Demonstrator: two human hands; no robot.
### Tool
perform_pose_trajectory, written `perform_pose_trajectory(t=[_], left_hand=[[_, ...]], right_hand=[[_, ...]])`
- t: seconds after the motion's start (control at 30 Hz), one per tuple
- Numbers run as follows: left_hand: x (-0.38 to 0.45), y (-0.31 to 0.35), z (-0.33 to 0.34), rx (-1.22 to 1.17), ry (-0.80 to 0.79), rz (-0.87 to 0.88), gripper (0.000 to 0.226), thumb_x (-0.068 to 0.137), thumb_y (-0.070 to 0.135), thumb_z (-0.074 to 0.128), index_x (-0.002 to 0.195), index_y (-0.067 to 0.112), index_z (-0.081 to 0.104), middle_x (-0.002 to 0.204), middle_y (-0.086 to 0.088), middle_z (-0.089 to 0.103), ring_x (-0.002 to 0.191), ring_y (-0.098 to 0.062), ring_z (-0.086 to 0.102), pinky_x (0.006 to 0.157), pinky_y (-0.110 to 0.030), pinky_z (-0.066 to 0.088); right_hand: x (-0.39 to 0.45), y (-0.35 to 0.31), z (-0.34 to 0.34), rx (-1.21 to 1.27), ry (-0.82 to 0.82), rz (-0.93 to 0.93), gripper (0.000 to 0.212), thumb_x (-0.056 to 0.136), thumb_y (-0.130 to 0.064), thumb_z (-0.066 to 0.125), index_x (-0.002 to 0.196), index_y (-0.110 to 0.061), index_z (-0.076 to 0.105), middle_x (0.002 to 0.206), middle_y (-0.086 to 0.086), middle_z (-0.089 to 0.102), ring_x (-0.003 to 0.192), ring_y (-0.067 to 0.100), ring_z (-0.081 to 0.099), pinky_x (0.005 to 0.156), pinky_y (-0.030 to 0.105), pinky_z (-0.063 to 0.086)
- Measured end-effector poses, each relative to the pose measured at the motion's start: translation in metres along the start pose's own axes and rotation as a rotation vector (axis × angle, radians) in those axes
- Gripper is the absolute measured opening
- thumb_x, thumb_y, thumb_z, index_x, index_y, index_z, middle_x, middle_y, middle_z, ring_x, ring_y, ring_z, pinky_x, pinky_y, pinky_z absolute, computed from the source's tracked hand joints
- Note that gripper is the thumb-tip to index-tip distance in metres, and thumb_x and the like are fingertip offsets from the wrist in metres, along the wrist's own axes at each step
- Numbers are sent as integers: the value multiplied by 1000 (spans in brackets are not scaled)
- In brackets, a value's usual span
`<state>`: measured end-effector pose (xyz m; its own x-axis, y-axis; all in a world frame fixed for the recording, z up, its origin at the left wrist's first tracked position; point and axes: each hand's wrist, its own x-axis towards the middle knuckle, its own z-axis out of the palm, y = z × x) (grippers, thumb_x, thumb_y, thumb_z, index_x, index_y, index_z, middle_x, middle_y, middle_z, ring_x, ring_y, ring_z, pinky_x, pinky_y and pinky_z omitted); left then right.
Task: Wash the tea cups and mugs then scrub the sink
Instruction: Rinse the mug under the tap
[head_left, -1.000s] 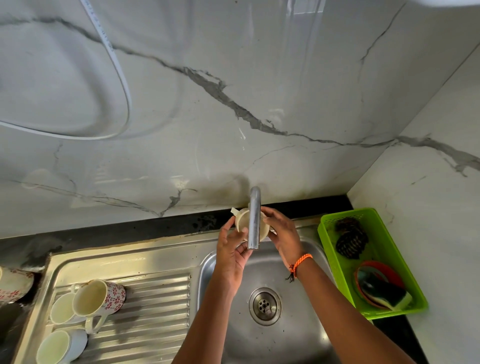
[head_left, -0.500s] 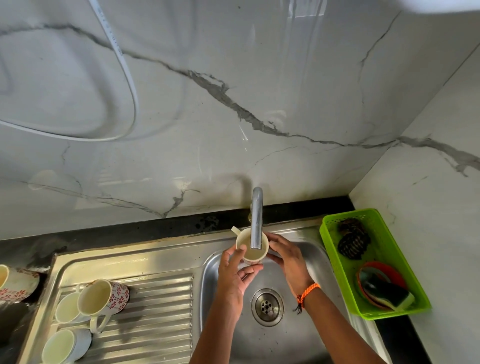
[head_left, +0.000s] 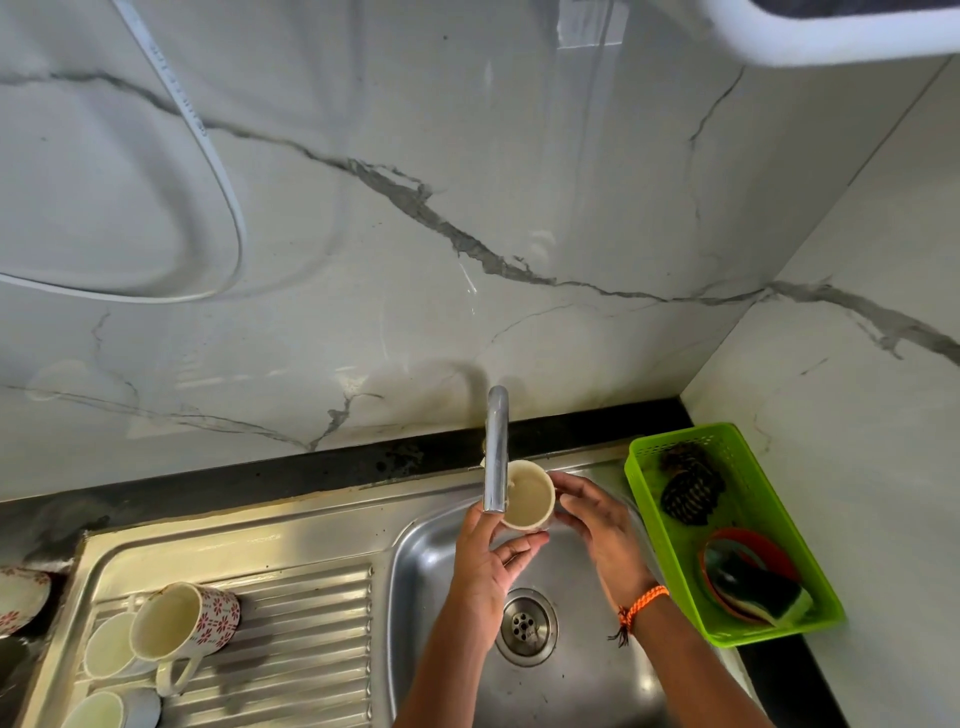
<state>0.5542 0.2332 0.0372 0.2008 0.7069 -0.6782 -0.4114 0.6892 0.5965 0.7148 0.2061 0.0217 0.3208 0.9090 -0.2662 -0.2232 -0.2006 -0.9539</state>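
Holding a cup (head_left: 527, 501) under the tap (head_left: 496, 452), left hand (head_left: 488, 561) gripping it, right hand (head_left: 602, 525) touching it with straight fingers.

A home kitchen: a steel sink (head_left: 587, 670) with tap (head_left: 496, 452) is sitting under marble-look wall tiles (head_left: 415, 234), mugs (head_left: 182, 626) lying on the drainboard (head_left: 291, 639).
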Motion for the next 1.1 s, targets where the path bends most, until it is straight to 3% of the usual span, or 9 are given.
perform_pose_trajectory(t=[0.17, 0.27, 0.33, 0.4, 0.53, 0.6, 0.7, 0.9, 1.1], left_hand=[[7, 11, 9, -25, -34, 12, 60, 90, 25, 77, 142, 10, 53, 121, -18, 77, 112, -51, 72, 106, -56, 53], [13, 19, 11, -36, -21, 23, 55, 93, 37, 77, 136, 7, 59, 136, -25, 68, 117, -52, 69, 110, -59, 50], [19, 24, 7, -25, -46, 45, 88, 73, 57, 90, 142, 14, 58, 140, -23, 66, 123, -47, 67, 113, -58, 49], [23, 31, 2, -9, -97, 83, 109, 55, 58, 99, 148, 20, 56, 142, -19, 66, 127, -43, 66, 112, -56, 51], [28, 41, -10, -12, -118, 136, 93, 63, 39, 92, 147, 22, 57, 141, -19, 65, 119, -39, 71, 112, -57, 51], [28, 43, -16, -13, -87, 135, 90, 64, 39, 91, 146, 22, 58, 140, -20, 66, 118, -42, 72, 113, -58, 50], [23, 44, -25, -28, -22, 135, 78, 75, 37, 91, 143, 18, 58, 138, -22, 66, 116, -47, 71, 113, -59, 49], [5, 31, -34, 14, 23, 94, 42, 98, 27, 66, 136, 12, 57, 122, -19, 76, 108, -46, 75, 105, -54, 55], [-7, 9, -32, 57, 65, 43, 55, 90, 37, 79, 135, 13, 58, 131, -21, 70, 107, -50, 73, 100, -54, 56]], right_hand=[[15, -11, 0, 36, 16, 5, 32, 97, -14, 62, 127, -8, 71, 124, 9, 75, 121, 28, 68, 108, 50, 52], [26, -15, 7, 59, 29, 11, 29, 99, -7, 62, 126, -8, 71, 123, 10, 75, 121, 27, 68, 108, 46, 53], [32, -20, 16, 74, 30, 7, 31, 95, -11, 64, 125, -6, 71, 121, 11, 76, 120, 28, 69, 104, 41, 55], [38, -23, 25, 86, 20, 6, 30, 94, -10, 64, 123, -5, 71, 120, 13, 75, 117, 28, 69, 100, 37, 56], [43, -24, 44, 99, -22, 21, 26, 101, 1, 57, 124, -1, 70, 120, 14, 75, 112, 24, 71, 91, 29, 58], [41, -22, 51, 104, -35, 15, 27, 98, -5, 62, 125, -1, 69, 121, 14, 75, 112, 23, 71, 91, 28, 58], [35, -14, 58, 95, -28, 16, 40, 91, -19, 65, 126, -3, 70, 124, 14, 74, 117, 27, 70, 97, 33, 59], [10, 3, 49, 63, -14, 1, 30, 94, -11, 62, 121, -3, 72, 119, 14, 76, 115, 34, 71, 98, 40, 59], [-12, 14, 27, -3, -10, 34, 26, 101, 5, 54, 120, -3, 71, 117, 12, 77, 115, 34, 70, 103, 50, 56]])
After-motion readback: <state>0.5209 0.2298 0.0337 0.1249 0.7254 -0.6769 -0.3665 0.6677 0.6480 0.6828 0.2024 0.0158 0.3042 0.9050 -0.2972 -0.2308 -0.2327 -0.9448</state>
